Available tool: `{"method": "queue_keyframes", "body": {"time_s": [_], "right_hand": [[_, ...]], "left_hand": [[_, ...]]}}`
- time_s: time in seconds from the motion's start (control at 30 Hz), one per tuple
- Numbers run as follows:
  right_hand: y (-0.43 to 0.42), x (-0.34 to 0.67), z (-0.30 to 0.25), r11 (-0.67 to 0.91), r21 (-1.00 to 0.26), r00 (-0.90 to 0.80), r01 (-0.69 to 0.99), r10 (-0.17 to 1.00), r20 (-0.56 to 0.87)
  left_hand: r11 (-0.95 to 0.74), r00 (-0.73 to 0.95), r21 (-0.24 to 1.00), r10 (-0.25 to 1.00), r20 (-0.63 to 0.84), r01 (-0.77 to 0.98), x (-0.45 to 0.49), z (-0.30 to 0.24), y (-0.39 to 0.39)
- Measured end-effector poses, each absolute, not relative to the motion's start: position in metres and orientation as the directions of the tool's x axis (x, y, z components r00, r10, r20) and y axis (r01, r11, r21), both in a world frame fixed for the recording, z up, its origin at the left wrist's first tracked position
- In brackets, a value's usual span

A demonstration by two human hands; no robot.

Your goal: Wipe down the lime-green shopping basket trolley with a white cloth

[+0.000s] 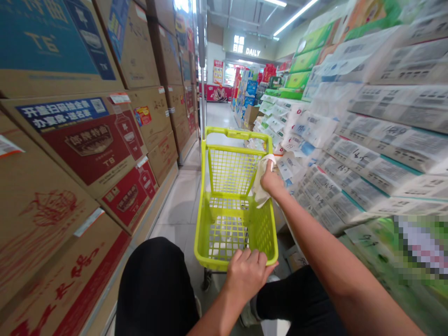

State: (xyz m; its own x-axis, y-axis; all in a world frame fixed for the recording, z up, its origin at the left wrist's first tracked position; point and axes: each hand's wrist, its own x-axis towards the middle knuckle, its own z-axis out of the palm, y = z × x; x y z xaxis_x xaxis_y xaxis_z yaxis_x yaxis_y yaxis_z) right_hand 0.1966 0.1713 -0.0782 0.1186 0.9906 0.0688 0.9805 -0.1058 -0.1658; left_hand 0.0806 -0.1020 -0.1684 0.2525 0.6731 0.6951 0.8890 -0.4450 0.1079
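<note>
A lime-green plastic shopping cart stands in a shop aisle right in front of me. My left hand is closed over the cart's near rim, fingers curled inside. Farther along the right side, my right hand grips a white cloth and presses it against the cart's upper right edge. My knees in black trousers show at the bottom, low to the floor.
Stacked cardboard boxes with red and blue labels wall the left side. Wrapped tissue packs are piled along the right. The tiled aisle floor runs ahead towards more displays and a lit "DAILY" sign.
</note>
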Motion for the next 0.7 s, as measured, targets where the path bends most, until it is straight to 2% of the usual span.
{"method": "queue_keyframes", "body": {"time_s": [0.17,0.27,0.43,0.6,0.7], "right_hand": [[0.219,0.191,-0.065,-0.096,-0.23,0.122,0.968,0.988,0.099],[0.22,0.187,-0.066,-0.085,-0.251,0.118,0.964,0.986,0.12],[0.163,0.183,-0.099,-0.007,-0.28,0.03,0.96,0.996,0.079],[0.097,0.191,-0.132,0.125,-0.44,-0.098,0.889,0.992,0.084],[0.079,0.193,-0.132,0.059,-0.385,-0.052,0.921,0.998,0.028]], "left_hand": [[-0.448,0.246,0.108,0.658,0.712,0.887,0.07,-0.171,-0.097],[-0.442,0.255,0.097,0.667,0.7,0.892,0.06,-0.171,-0.093],[-0.401,0.251,0.124,0.755,0.606,0.908,0.05,-0.167,-0.076],[-0.361,0.229,0.138,0.798,0.558,0.922,0.051,-0.165,-0.063],[-0.379,0.237,0.133,0.777,0.584,0.916,0.059,-0.168,-0.065]]}}
